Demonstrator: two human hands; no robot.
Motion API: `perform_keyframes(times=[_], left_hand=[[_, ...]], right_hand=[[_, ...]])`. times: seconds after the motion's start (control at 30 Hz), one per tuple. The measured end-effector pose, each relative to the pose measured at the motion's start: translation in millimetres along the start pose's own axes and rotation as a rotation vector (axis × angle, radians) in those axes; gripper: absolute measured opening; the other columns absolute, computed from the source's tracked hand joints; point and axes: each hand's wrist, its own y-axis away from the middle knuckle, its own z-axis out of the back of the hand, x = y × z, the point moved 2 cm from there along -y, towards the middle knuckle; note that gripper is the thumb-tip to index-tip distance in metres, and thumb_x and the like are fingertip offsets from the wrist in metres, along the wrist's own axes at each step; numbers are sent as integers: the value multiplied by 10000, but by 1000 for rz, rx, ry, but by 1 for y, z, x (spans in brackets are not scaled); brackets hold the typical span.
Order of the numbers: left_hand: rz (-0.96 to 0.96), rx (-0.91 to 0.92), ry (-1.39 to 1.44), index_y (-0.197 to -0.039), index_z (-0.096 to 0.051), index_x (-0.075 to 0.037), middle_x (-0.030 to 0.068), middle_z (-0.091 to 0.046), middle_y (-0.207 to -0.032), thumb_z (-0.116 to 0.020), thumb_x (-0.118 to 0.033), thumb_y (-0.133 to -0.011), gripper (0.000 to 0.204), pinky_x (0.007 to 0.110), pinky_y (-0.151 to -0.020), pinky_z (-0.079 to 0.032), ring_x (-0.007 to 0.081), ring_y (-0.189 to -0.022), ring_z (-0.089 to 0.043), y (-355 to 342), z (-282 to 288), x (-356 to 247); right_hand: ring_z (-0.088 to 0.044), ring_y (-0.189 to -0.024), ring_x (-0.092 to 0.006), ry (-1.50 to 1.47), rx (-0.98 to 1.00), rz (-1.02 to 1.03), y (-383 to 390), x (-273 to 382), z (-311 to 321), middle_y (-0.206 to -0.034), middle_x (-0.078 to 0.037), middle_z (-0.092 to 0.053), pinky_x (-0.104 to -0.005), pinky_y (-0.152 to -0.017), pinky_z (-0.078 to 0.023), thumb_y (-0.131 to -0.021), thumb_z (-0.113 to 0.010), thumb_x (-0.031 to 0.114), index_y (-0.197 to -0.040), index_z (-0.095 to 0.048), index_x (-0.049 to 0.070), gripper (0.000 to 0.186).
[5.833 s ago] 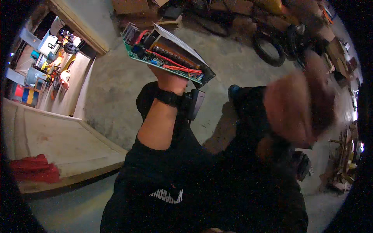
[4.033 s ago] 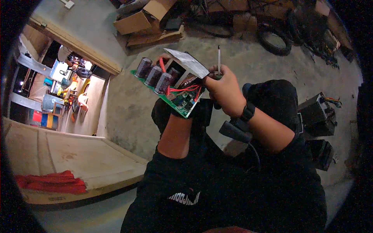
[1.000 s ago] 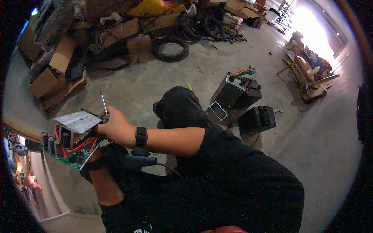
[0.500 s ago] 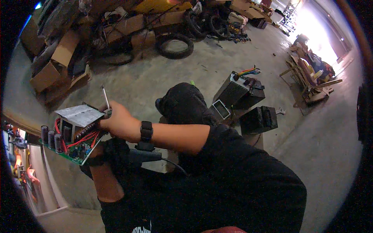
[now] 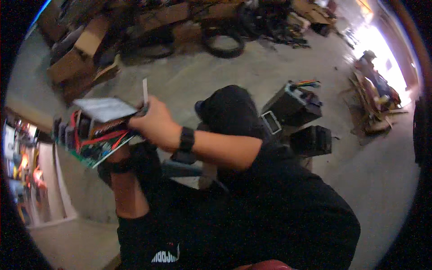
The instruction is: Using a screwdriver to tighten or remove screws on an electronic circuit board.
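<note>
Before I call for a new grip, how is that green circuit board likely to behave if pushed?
The circuit board is probably stiff, since its near edge looks straight. It may be top-heavy and apt to tip, with the broad metal plate raised above it. The red wires and dark cylinders stand exposed, so they could snag or bend.

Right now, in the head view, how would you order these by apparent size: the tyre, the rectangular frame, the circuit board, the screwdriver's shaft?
Largest to smallest:
1. Circuit board, with its mounted parts
2. Tyre
3. Rectangular frame
4. Screwdriver's shaft
The board is nearer the camera, so real sizes remain unsure.
</note>
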Motion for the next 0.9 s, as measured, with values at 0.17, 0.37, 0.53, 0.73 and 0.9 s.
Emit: perform_keyframes(times=[0.17, 0.37, 0.53, 0.73, 0.9], left_hand=[[-43, 59, -8, -964, -601, -60, 104, -627, -947, -535, -333, -887, 291, 380, -757, -515, 220, -821, -619, -10, -4, -17], [-32, 149, 73, -958, -603, -61, 104, -627, -943, -535, -334, -885, 290, 380, -752, -516, 220, -814, -621, -8, -20, -11], [-93, 281, -320, -954, -606, -62, 104, -628, -940, -536, -335, -883, 290, 381, -748, -517, 220, -808, -623, -15, -17, -9], [77, 319, 48, -880, -637, -66, 96, -651, -869, -510, -340, -882, 302, 379, -759, -516, 221, -798, -623, -12, -38, -32], [60, 416, 298, -980, -609, -66, 96, -656, -932, -515, -398, -887, 357, 401, -777, -521, 238, -820, -626, -10, -34, -18]], right_hand=[[-537, -556, -115, 95, 17, 45, 3, 14, -1, -717, -49, -590, -271, -467, -437, -759, -668, 115, -990, -551, -17, 291], [-495, -512, -94, 15, 32, -13, 6, 6, 7, -725, -35, -563, -241, -424, -380, -790, -679, 118, -1025, -513, -6, 313], [-498, -541, -93, -105, 72, -113, 16, 14, -1, -740, -41, -571, -237, -433, -378, -797, -684, 116, -1057, -498, 3, 339], [-517, -583, -92, -71, 46, -49, 14, 8, 14, -751, -38, -577, -231, -477, -401, -812, -669, 117, -1088, -497, -6, 349], [-525, -587, -88, 114, 71, 41, 11, 12, 11, -752, -36, -579, -228, -487, -409, -824, -647, 106, -1084, -521, -13, 313]])
